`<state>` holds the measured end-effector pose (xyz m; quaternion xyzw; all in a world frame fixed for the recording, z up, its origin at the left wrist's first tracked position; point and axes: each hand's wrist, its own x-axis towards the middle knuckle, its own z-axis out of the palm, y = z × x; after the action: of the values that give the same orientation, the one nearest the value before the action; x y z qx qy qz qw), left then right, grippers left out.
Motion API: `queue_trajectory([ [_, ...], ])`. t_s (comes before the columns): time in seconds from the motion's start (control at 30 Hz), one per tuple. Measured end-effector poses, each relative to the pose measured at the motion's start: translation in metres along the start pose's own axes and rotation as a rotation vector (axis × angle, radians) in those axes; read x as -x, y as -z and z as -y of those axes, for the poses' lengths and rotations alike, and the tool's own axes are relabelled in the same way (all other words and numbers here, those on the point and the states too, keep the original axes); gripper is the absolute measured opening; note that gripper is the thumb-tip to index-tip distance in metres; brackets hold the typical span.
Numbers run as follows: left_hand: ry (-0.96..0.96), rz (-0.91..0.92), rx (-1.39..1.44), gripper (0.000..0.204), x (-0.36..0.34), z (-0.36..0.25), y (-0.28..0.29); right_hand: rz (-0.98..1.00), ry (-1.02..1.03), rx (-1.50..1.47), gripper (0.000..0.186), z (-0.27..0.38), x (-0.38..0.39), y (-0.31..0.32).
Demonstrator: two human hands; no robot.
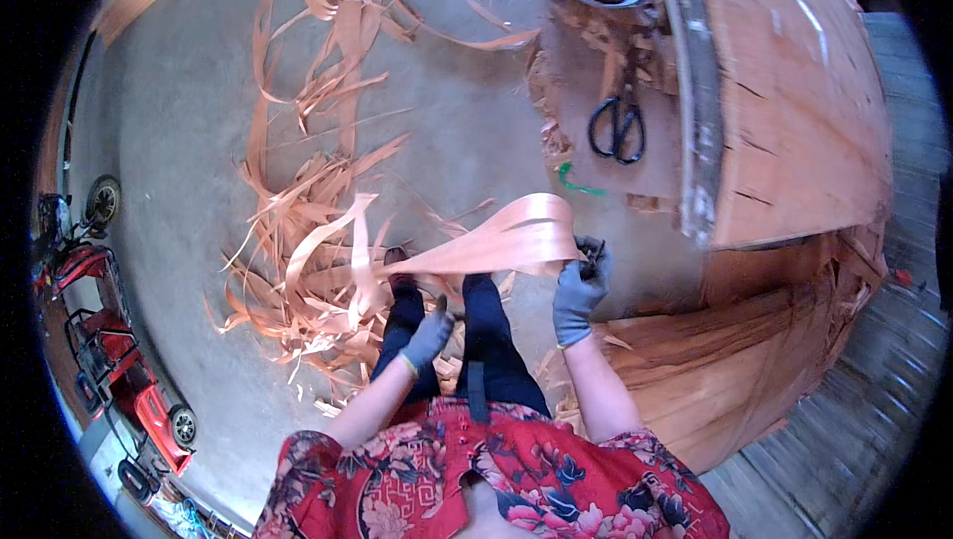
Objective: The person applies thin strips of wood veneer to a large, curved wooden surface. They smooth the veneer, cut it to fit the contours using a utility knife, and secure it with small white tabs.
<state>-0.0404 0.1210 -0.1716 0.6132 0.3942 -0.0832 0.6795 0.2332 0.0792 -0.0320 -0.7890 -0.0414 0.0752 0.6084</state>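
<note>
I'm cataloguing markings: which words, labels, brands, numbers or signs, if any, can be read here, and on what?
No text can be read anywhere.
Held wood strip: no lettering visible.
Red wheeled vehicle: any markings are too small and blurred to read.

A gray concrete floor (179,162) is spreading wide, with soft light falling on it. On the left, a red motor tricycle (141,398) is standing.

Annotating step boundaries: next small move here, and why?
Probably bring the left hand up to steady the bowed wood strip: only the right hand seems to grip it, at one end, while the strip's other end reaches the shreds.
</note>
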Motion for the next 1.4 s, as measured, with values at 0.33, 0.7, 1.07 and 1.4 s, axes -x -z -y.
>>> queue_trajectory([
  [0.33,-0.358,0.247,1.338,0.094,-0.005,-0.297,0.06,-0.343,0.176,-0.104,0.016,0.126,0.033,0.162],
  [0.7,-0.368,0.152,0.756,0.037,0.014,-0.411,0.0,-0.583,-0.004,0.085,0.031,0.066,0.072,0.282],
  [1.07,-0.72,0.329,0.413,0.026,-0.069,-0.64,-0.216,-0.538,0.032,0.264,0.019,0.016,-0.096,0.379],
  [1.4,-0.557,0.521,0.46,0.027,-0.2,-0.68,-0.298,-0.572,-0.198,-0.047,0.018,0.0,-0.19,0.405],
])
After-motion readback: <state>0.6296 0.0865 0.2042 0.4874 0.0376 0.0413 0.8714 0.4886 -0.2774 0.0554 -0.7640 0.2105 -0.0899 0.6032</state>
